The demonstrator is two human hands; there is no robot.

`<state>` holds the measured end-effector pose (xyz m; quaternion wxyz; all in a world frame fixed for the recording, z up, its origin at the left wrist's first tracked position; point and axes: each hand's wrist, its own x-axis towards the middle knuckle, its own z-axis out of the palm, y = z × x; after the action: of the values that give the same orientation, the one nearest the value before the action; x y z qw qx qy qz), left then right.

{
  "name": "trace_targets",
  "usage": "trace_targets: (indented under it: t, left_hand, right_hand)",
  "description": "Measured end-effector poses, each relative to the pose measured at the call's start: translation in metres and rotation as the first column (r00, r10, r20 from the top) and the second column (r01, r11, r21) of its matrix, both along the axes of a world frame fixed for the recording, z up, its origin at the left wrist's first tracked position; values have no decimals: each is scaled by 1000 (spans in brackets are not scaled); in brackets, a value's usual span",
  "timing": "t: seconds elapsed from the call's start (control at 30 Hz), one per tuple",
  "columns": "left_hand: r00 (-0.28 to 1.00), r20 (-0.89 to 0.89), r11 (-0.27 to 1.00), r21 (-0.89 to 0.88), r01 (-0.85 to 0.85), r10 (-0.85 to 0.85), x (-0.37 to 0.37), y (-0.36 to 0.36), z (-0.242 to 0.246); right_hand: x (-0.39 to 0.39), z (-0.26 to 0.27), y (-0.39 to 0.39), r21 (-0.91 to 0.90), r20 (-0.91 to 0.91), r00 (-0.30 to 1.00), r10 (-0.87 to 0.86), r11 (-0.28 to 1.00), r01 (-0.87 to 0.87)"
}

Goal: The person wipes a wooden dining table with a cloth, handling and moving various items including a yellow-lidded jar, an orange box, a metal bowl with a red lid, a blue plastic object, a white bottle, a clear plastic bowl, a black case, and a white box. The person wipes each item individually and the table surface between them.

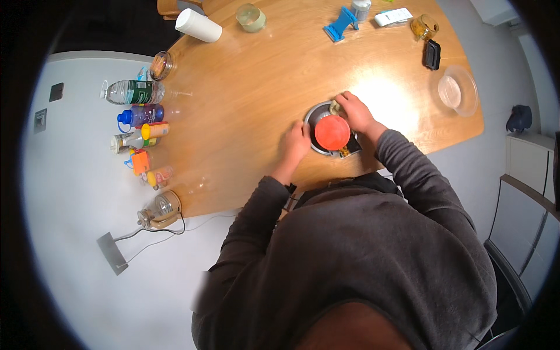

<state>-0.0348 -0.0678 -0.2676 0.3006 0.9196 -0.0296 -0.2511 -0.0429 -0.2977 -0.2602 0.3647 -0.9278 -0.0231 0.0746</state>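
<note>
Near the table's front edge sits a round metal bowl (312,114) with a dark inside. A red round bowl or lid (332,132) lies over its middle. My left hand (297,143) grips the metal bowl's left rim. My right hand (355,113) is at the upper right rim, fingers curled by a small pale beige piece (335,107); whether it holds the piece or the rim is hidden. Under the lower right of the red thing, a dark flat item with yellow print (351,148) partly shows.
Bottles, including a large water bottle (135,92), line the table's left edge above a glass kettle (162,210). Along the far side are a white roll (199,26), a glass (250,18) and a blue stand (340,25). A clear plastic bowl (467,89) sits right.
</note>
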Motion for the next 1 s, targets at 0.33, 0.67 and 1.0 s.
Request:
trace_targets:
  t: [0.33, 0.67, 1.0]
  left_hand:
    - [947, 231, 973, 114, 200, -222, 37, -26, -1]
    - [931, 338, 986, 50, -162, 136, 4, -37, -9]
    - [827, 549, 949, -178, 259, -123, -34, 13, 21]
  right_hand:
    - [28, 1, 3, 5, -27, 988, 149, 989, -149]
    - [-11, -2, -6, 104, -15, 982, -188, 977, 188]
    - [-7, -2, -3, 66, -67, 970, -233, 969, 237]
